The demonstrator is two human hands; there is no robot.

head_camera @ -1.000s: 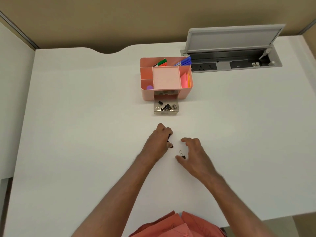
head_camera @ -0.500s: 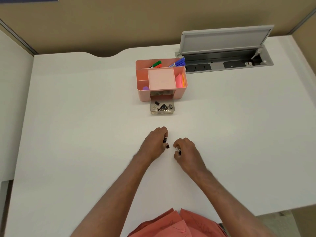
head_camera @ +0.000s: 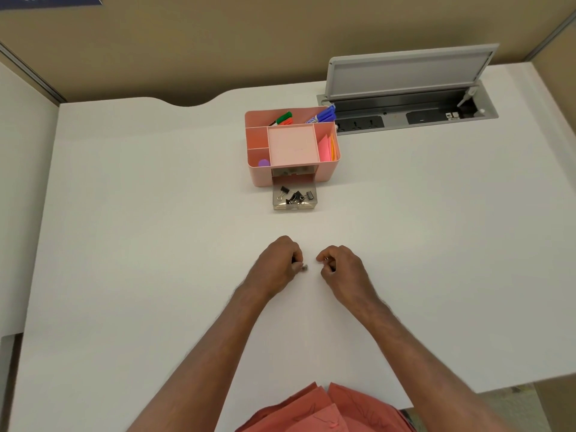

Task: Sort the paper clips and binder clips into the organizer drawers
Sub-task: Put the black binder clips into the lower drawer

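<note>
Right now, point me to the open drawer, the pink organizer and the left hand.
Open drawer [head_camera: 295,206]: head view, clear front wall.
Pink organizer [head_camera: 327,171]: head view, front wall right of the drawer.
Left hand [head_camera: 276,268]: head view, back of the closed fist.

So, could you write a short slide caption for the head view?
Both hands, left hand and right hand, pinch small clips above the white desk, before the open drawer of the pink organizer.

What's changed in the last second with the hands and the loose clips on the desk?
The right hand, open over a binder clip a second ago, has closed its fingers on it; only a glint of the clip shows. The left hand stayed fisted on its own clips. The open drawer and pink organizer look unchanged.
</note>
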